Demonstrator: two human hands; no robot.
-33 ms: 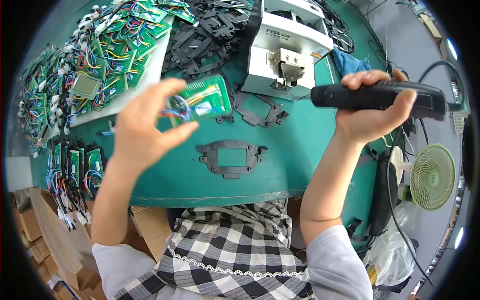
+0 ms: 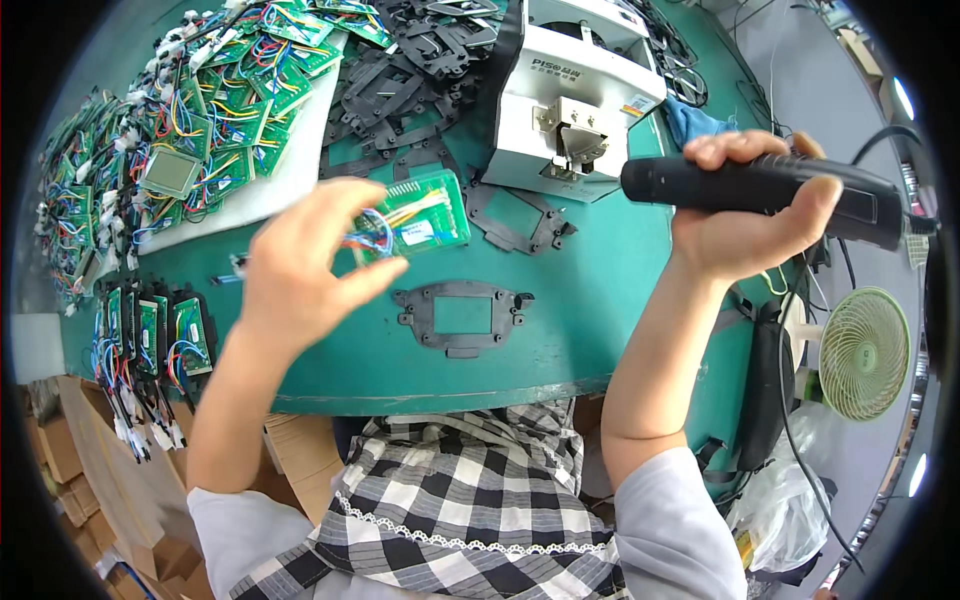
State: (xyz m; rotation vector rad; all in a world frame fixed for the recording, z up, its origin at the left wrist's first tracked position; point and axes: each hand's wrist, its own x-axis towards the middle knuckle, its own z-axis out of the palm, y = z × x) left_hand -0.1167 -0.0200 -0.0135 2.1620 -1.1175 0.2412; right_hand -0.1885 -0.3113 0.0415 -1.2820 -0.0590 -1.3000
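My left hand (image 2: 310, 255) pinches a green circuit board (image 2: 430, 212) at its left end, where colored wires bunch under my fingers. The board is tilted above the green table. Below and to its right, a black plastic frame (image 2: 462, 343) with a rectangular opening lies flat, touched by neither hand. On the right, my right hand (image 2: 735, 235) is wrapped round a black corded electric screwdriver (image 2: 740, 187), held nearly level in the air. Its tip end points left, and the cord leaves its right end.
Many wired circuit boards (image 2: 235, 120) are heaped at the far left, and several (image 2: 148, 330) stand by the left edge. Black frames (image 2: 395, 95) pile up at the back, beside a white box-shaped machine (image 2: 510, 140). A green fan (image 2: 865, 355) stands right, near hanging cables.
My left hand and the circuit board have shifted slightly right and toward me. The electric screwdriver's cord end has dipped a little and moved right.
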